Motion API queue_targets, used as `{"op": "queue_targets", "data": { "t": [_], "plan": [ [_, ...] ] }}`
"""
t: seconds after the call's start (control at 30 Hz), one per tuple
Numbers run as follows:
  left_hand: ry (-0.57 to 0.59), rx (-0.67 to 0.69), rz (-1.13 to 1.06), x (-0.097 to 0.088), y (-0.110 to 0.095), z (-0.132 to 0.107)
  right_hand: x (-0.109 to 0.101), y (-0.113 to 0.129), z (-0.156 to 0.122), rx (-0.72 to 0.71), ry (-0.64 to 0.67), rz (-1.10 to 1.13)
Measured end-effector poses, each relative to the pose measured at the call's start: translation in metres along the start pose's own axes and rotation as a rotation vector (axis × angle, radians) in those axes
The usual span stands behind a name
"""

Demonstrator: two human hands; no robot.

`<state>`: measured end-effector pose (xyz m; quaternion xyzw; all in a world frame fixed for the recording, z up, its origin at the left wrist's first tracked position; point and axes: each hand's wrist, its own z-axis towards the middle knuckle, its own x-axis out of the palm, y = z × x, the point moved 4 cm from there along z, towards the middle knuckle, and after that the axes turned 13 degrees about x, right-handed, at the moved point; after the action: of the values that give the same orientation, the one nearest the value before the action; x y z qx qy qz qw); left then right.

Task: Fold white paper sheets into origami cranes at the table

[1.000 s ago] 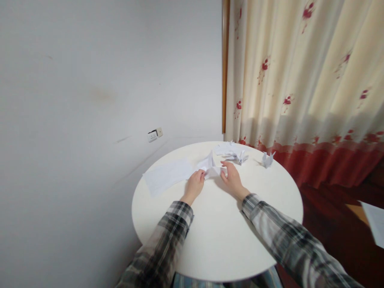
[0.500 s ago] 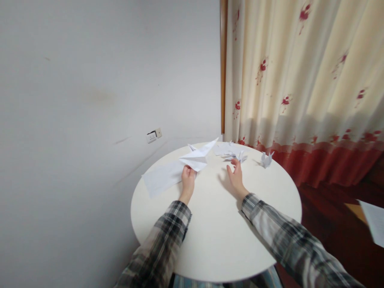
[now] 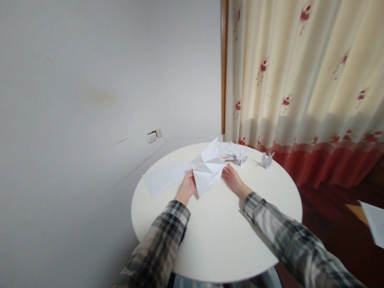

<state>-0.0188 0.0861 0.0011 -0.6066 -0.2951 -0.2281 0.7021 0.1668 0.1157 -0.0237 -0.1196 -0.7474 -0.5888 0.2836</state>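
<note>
A creased white sheet of paper (image 3: 207, 171) is spread partly open above the round white table (image 3: 216, 232). My left hand (image 3: 187, 187) pinches its left edge. My right hand (image 3: 230, 175) grips its right corner. Both sleeves are grey plaid. A flat white sheet (image 3: 165, 176) lies on the table just left of my left hand.
Several small folded paper figures (image 3: 237, 156) sit at the table's far edge, one more folded figure (image 3: 266, 160) off to the right. A grey wall with a socket (image 3: 155, 135) is on the left. A cream and red curtain (image 3: 300, 92) hangs behind.
The folded paper, raised by my left hand alone half a second ago, is now opened out and held by both hands. My right hand moved in from the table to grip it.
</note>
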Motion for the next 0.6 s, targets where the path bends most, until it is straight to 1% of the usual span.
{"op": "queue_targets", "data": {
  "t": [0.07,0.17,0.23,0.33,0.4,0.47,0.53,0.6],
  "plan": [
    [-0.007,-0.079,-0.002,-0.001,0.003,-0.002,0.009,-0.002,-0.006,0.092,0.153,0.003],
    [0.030,-0.174,0.037,-0.002,0.006,-0.004,0.020,-0.007,-0.018,0.258,0.351,0.023],
    [0.077,-0.216,0.082,-0.002,0.008,-0.005,0.025,-0.010,-0.025,0.336,0.446,0.024],
    [0.157,-0.224,0.153,-0.002,0.009,-0.005,0.027,-0.011,-0.031,0.361,0.540,0.016],
    [0.182,-0.216,0.183,-0.004,0.010,-0.003,0.025,-0.010,-0.031,0.338,0.562,0.008],
    [0.158,-0.200,0.195,-0.007,0.011,0.000,0.022,-0.010,-0.031,0.318,0.547,0.000],
    [0.106,-0.148,0.200,-0.011,0.012,0.004,0.018,-0.010,-0.030,0.307,0.486,-0.011],
    [0.079,-0.088,0.212,-0.013,0.012,0.007,0.016,-0.009,-0.030,0.300,0.424,-0.050]
  ]
}}
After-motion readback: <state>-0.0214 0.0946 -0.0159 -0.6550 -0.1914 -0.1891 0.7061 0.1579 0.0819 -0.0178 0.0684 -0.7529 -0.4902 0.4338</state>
